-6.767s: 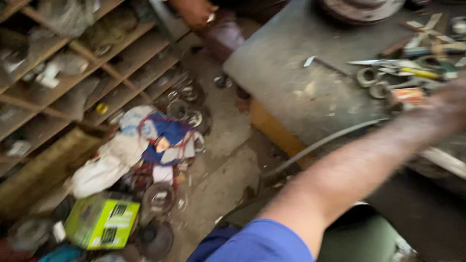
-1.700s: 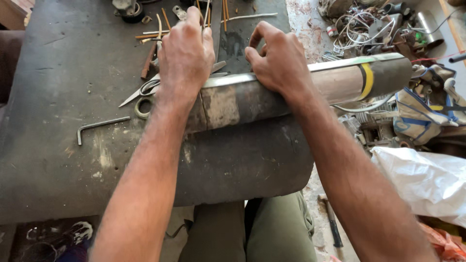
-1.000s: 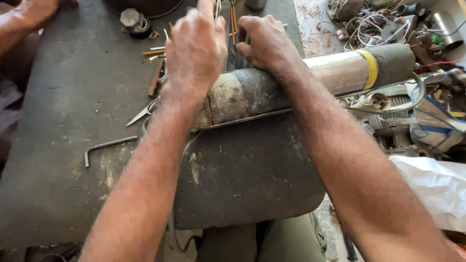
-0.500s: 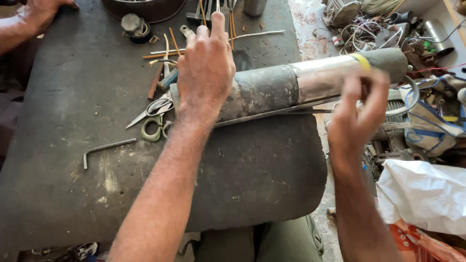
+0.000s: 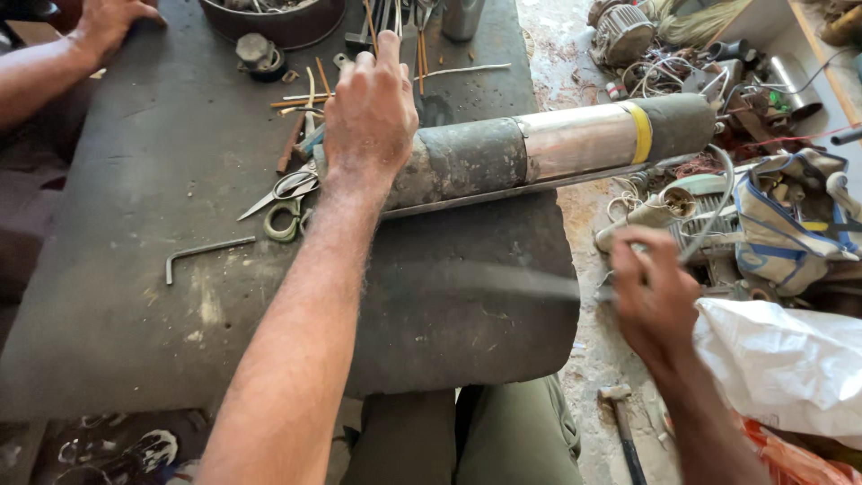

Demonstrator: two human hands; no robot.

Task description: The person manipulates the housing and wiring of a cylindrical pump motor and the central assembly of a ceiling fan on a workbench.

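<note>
Worktop [image 5: 117, 323]: bare in front; right edge close to cylinder's middle.
Cylinder [image 5: 539, 148]: lies across worktop, right end overhanging floor clutter.
Left hand [image 5: 368, 112]: flat, pressing cylinder's left end.
Right hand [image 5: 651, 301]: off worktop, blurred, grip unclear.

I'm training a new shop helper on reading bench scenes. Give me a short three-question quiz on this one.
1. True or false: the left hand rests on the long metal cylinder.
2. What colour is the band around the cylinder? A red, B yellow, C blue
3. Which tool lies on the dark table left of the scissors?

Key: 1 true; 2 B; 3 the bent hex key.
</note>
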